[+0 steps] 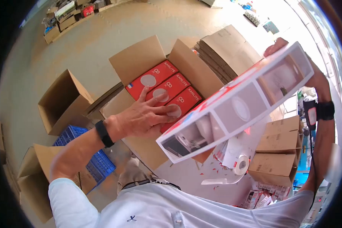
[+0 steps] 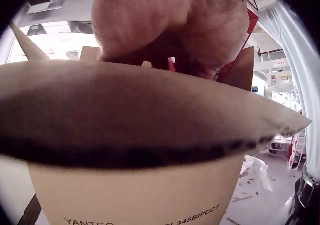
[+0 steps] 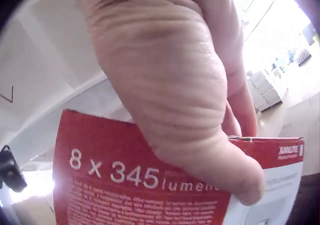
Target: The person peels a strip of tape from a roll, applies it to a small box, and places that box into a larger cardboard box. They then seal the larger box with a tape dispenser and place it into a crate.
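Observation:
Three red XANLITE boxes (image 1: pixel 166 91) stand side by side in an open cardboard carton (image 1: pixel 140 57). My left hand (image 1: pixel 138 116) rests on them with fingers spread; in the left wrist view the hand (image 2: pixel 170 24) is above a carton flap (image 2: pixel 125 115) that hides its fingertips. My right hand (image 1: pixel 281 47) grips the far end of a long red and white box (image 1: pixel 239 108), held tilted above the carton's right side. In the right wrist view the thumb of the right hand (image 3: pixel 175 84) lies across the red face of that box (image 3: pixel 110 175).
Empty open cartons stand at the left (image 1: pixel 60 102) and lower left, by a blue crate (image 1: pixel 98 163). Flattened cardboard (image 1: pixel 231 49) is stacked behind the carton. A tape roll (image 1: pixel 241 165) and more cartons (image 1: pixel 273 163) are at the right.

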`<state>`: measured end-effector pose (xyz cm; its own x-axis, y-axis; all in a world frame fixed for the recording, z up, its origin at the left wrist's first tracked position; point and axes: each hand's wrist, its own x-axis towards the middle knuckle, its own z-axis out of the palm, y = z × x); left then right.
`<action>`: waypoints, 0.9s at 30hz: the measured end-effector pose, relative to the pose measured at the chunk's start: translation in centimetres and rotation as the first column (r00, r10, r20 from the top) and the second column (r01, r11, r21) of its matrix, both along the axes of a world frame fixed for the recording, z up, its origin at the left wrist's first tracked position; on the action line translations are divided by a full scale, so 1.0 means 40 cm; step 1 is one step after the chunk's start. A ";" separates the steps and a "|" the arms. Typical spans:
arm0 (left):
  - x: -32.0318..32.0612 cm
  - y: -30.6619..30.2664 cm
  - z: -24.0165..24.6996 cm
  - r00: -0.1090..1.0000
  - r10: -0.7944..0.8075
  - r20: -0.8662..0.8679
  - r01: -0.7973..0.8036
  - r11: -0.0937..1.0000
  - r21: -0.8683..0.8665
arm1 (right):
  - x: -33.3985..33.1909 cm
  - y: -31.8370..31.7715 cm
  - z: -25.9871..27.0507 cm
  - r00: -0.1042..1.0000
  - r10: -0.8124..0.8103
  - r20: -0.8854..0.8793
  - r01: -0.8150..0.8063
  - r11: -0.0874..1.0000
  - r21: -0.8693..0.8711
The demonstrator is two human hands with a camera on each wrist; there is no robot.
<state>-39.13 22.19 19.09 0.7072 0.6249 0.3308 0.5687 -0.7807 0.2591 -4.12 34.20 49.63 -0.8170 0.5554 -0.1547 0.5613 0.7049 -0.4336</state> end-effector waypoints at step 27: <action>-0.012 -0.002 0.042 0.997 -0.031 0.069 0.041 0.988 -0.150 | -0.276 -0.239 -0.401 0.804 0.038 0.593 -0.402 0.770 0.496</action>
